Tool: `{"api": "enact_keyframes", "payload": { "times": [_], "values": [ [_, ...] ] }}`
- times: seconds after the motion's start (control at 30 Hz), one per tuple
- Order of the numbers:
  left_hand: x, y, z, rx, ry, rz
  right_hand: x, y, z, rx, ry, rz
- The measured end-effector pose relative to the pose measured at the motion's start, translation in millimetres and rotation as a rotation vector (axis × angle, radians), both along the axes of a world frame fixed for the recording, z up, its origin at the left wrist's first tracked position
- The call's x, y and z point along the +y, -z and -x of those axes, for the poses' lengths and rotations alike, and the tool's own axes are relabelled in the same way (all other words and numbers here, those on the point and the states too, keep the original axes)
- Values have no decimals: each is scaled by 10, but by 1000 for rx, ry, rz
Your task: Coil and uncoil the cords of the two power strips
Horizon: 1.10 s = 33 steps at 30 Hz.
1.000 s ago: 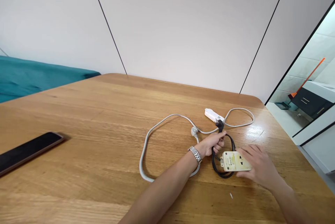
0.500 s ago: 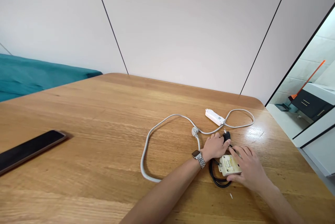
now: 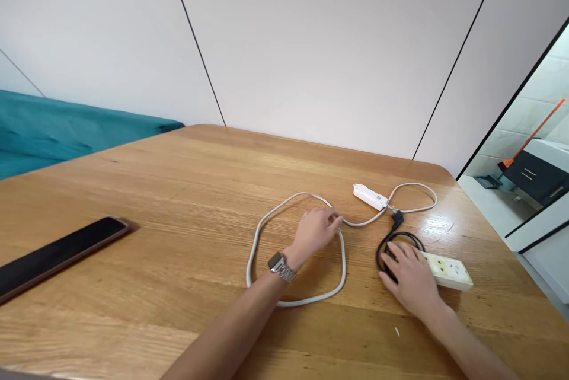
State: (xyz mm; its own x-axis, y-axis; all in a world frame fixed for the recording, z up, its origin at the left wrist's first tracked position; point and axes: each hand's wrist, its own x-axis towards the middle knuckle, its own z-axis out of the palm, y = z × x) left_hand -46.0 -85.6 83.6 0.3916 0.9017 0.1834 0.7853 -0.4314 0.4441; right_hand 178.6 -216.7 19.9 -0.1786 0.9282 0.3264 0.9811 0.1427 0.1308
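My left hand, with a watch on its wrist, has its fingers closed at the white plug of the thick white cord. The plug is mostly hidden by the fingers. That cord lies in a wide loop beneath the forearm. My right hand rests palm down, fingers spread, over a coiled black cord and the left end of a yellowed white power strip. The black plug of that cord lies just beyond the fingers, near a smaller white power strip.
A dark phone lies on the left of the wooden table. A teal sofa stands behind the left edge. White wall panels rise at the back. Through an opening at right are an orange broom and a dark cabinet.
My left hand has moved left, from the black plug to the white plug. The yellowed power strip now lies further right, its socket side showing, and my right hand has shifted onto its corded end.
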Motion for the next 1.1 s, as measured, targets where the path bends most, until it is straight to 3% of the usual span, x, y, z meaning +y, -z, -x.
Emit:
{"api": "enact_keyframes", "payload": {
  "times": [0.1,0.17,0.4,0.53,0.77,0.87,0.97,1.03,1.1],
  "values": [
    [18,111,200,115,-92,63,-16,10,-349,-56,106,2],
    [-14,161,212,178,-88,126,-48,34,-598,-84,149,-5],
    [-185,244,-157,256,-12,157,-53,14,-1338,-76,364,-1],
    [-168,274,-233,254,-30,154,62,-35,-1517,-46,521,24],
    [-118,318,-180,130,-59,177,243,-73,-1528,-27,662,21],
    [-80,326,-160,-165,-62,271,279,-75,-1538,2,682,9],
    [-40,196,-179,-712,0,588,323,-94,-1418,64,615,-157],
    [-46,-12,-237,-1021,72,849,358,-149,-1167,233,441,-261],
    [-103,-302,-320,-1257,149,1009,393,-246,-755,502,141,-219]
  ]
}}
